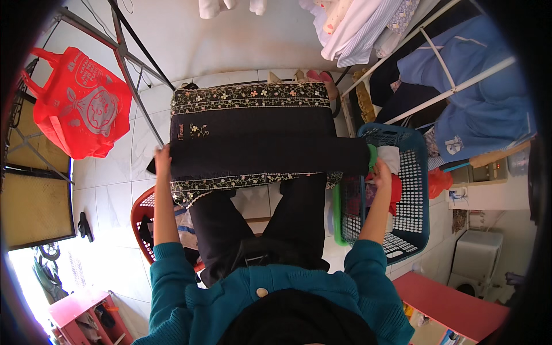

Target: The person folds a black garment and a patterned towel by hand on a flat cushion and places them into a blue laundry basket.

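A long folded black cloth [267, 156] lies across a board or table covered with a dark, flower-embroidered cloth [258, 118]. My left hand [163, 160] grips the black cloth at its left end, where a dark corner sticks out past the board's edge. At the right end, beyond the board, my right hand [381, 173] is beside the black cloth, over a blue plastic basket [420, 189]; whether its fingers hold the cloth cannot be told. Green cloth [371, 158] shows between that end and the hand. White and red cloths are in the basket.
A red laundry basket [137, 215] with clothes stands at my left, under my forearm. Metal racks hold a red bag [86, 103] at left and a blue garment [478, 90] at right. Pink shoes [320, 76] sit behind the board. A red-topped shelf [448, 302] is at lower right.
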A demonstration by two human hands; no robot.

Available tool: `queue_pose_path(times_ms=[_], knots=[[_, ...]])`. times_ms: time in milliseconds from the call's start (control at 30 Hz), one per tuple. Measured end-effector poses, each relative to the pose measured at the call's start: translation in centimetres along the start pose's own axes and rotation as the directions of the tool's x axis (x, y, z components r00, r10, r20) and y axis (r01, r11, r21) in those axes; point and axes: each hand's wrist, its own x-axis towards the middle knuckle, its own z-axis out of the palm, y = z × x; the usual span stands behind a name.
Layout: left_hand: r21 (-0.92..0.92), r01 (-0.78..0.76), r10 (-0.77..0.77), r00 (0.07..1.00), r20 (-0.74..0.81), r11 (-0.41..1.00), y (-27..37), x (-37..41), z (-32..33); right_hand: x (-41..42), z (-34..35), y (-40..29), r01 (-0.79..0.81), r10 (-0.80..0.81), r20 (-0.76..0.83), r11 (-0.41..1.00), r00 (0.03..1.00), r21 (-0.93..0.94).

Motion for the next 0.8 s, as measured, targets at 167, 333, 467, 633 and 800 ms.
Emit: queue_pose_path(times_ms=[167, 333, 467, 633, 800], knots=[[0.767, -0.329, 0.372, 0.920, 0.127, 0.551, -1.3, -5.2, 4.1, -0.4, -0.9, 4.3, -0.316, 0.278, -0.169, 0.910, 0.946, -0.270], [0.834, -0.272, 0.431, 0.901, 0.045, 0.481, 0.7, -8.0, 4.9, 1.3, -2.2, 6.8, -0.051, 0.049, 0.088, 0.998, 0.995, 0.026], [0.827, -0.470, 0.479, 0.828, 0.292, 0.307, 2.0, -11.9, 7.8, 2.3, -3.3, 5.7, -0.237, 0.133, 0.321, 0.920, 0.938, 0.311], [0.703, -0.654, 0.403, 0.745, 0.532, 0.280, 3.1, -17.4, 11.5, -0.5, 1.0, 4.2, -0.132, 0.094, 0.095, 0.808, 0.991, 0.574], [0.479, -0.853, 0.463, 0.517, 0.720, 0.208, 3.3, -20.6, 18.7, -0.6, -0.1, 2.9, 0.048, -0.183, 0.070, 0.569, 0.981, 0.821]])
